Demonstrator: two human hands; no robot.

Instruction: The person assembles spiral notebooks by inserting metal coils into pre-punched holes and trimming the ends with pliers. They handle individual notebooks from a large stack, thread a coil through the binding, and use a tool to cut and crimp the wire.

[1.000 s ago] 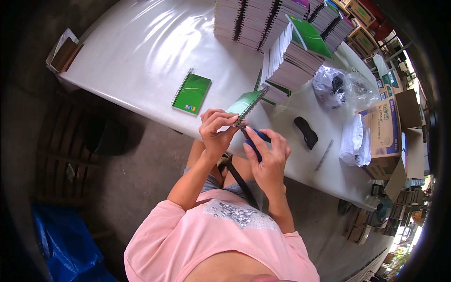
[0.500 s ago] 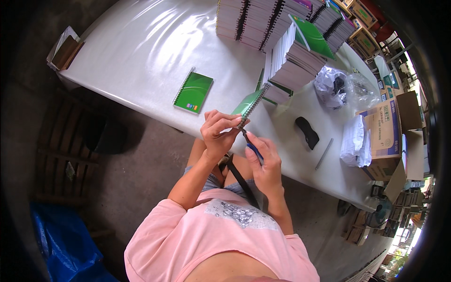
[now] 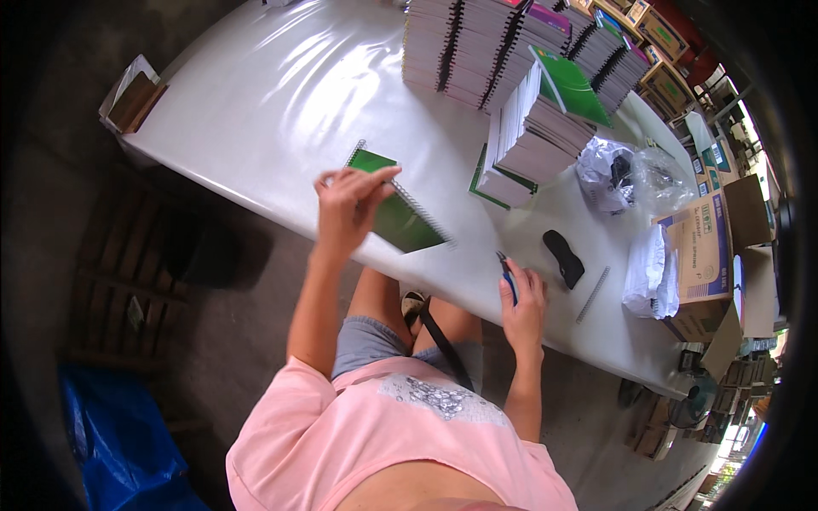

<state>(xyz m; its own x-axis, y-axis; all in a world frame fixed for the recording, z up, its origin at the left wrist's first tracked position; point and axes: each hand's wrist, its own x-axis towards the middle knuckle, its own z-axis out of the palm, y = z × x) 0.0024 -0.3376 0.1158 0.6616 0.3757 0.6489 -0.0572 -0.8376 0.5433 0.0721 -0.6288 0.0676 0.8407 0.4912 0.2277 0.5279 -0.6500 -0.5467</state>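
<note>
Pinching green notebook (image 3: 411, 228) in my left hand (image 3: 345, 203) by surface's (image 3: 256, 162) near edge, right hand (image 3: 525, 305) curled round pliers (image 3: 509, 279). Blurred, but I suspect a weak pinch could drop it.

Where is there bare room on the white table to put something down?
Widest: between the brown box and the green notebooks at the left hand. Smaller: between these and the green-topped stack. Crowded: the far right, with plastic bags and an open carton.
</note>
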